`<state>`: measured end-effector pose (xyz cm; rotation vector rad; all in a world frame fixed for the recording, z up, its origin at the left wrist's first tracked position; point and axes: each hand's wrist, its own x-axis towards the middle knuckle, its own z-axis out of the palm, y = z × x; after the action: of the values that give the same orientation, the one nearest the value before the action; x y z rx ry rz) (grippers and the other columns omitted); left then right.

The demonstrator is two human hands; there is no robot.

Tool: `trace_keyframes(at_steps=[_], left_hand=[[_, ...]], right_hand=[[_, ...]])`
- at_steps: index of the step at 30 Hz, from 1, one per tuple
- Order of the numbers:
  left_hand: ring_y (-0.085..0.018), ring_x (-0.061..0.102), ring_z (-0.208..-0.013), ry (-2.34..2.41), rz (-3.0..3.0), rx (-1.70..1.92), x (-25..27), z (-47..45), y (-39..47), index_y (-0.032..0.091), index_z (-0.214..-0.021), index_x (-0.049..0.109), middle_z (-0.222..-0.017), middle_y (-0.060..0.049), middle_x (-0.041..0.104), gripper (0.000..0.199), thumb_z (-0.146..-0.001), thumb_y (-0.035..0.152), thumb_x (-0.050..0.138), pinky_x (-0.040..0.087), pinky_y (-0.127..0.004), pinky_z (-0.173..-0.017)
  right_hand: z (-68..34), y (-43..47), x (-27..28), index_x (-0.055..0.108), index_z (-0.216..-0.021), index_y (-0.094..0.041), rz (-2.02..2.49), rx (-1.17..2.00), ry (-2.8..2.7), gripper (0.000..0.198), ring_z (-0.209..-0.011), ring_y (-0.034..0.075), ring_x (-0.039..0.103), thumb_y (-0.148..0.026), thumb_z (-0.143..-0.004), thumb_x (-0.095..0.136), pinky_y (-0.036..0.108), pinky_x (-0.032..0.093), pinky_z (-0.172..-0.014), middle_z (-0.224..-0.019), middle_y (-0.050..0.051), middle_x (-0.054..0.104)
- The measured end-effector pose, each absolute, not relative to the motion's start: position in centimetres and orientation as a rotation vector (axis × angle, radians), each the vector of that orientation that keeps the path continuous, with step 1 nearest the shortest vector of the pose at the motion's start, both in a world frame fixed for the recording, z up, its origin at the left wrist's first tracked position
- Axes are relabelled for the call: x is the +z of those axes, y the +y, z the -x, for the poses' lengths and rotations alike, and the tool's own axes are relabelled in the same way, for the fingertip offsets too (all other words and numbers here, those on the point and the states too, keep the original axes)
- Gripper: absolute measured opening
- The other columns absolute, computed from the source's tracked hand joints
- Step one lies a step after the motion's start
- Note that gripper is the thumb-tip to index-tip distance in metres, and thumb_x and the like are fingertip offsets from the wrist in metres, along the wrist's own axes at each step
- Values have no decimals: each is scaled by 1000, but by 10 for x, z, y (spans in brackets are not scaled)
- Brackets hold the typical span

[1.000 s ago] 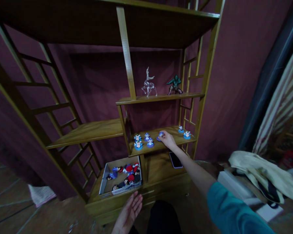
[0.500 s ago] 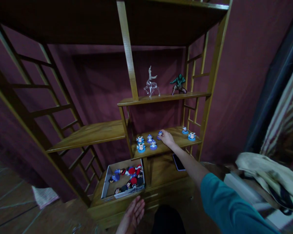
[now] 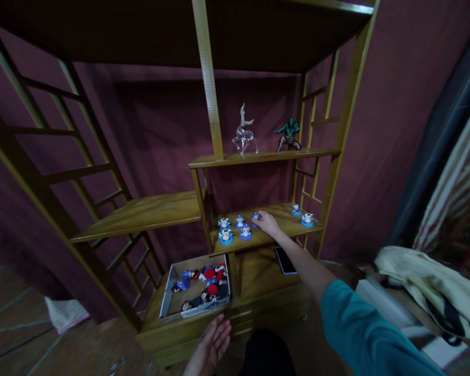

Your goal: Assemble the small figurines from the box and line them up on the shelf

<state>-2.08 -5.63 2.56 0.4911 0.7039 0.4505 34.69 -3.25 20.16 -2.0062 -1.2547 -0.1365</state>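
While the right hand point(image 3: 268, 224) reaches over the middle shelf point(image 3: 292, 223), its thumb and fingertips pinch a purple figurine point(image 3: 255, 218) by its near side; can't tell if the base bears on the wood. Just left of those fingers: two more purple-based figurines point(image 3: 245, 233), one nearer the shelf's front edge, then two blue-based figurines point(image 3: 226, 236) farther left. Well right of the fingers, past the wrist, a white-and-blue pair point(image 3: 307, 219). Above the fingers, one board up, a clear deer ornament point(image 3: 244, 137) and a green-topped figure point(image 3: 289, 136). Below, beside the forearm, a phone point(image 3: 285, 261). Left hand point(image 3: 212, 342) is open, fingers loosely extended, palm showing; just beyond its fingertips, an open box point(image 3: 198, 262) holds jumbled red, blue and black figures point(image 3: 209, 290).
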Motion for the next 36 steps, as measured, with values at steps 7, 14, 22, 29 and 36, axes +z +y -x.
trace_keyframes(at_steps=[7,14,22,29,36], left_hand=[[-26,48,-117,723,-505,461,26,22,-56,16,-113,57,-122,-16,56,37,-76,23,60,36,-39,-100],[-27,49,-116,704,-532,485,24,23,-57,16,-113,57,-123,-17,56,37,-77,23,60,37,-40,-100],[-27,48,-117,705,-526,491,30,24,-59,14,-117,54,-123,-18,55,43,-75,22,61,37,-39,-100],[-27,48,-117,693,-526,501,28,23,-59,14,-117,54,-122,-18,56,42,-76,20,60,37,-39,-100],[-27,48,-117,696,-533,509,23,22,-56,13,-115,55,-123,-18,56,41,-75,19,60,37,-38,-100]], right_hand=[[-344,-33,201,61,-87,-21,2036,-139,-1214,20,-80,17,56,-36,-74,59,24,38,-69,-86,4,62],[-345,-33,200,61,-93,-20,2009,-110,-1225,23,-85,17,56,-34,-75,60,25,40,-75,-90,5,61],[-349,-34,195,51,-116,-19,1927,-31,-1308,59,-93,17,57,-27,-61,72,28,42,-83,-105,5,60],[-348,-33,195,54,-109,-20,1930,-18,-1290,46,-84,16,58,-26,-65,69,27,43,-78,-97,4,62],[-347,-36,196,57,-102,-18,1950,-53,-1297,42,-84,18,55,-31,-64,70,29,41,-77,-93,6,59]])
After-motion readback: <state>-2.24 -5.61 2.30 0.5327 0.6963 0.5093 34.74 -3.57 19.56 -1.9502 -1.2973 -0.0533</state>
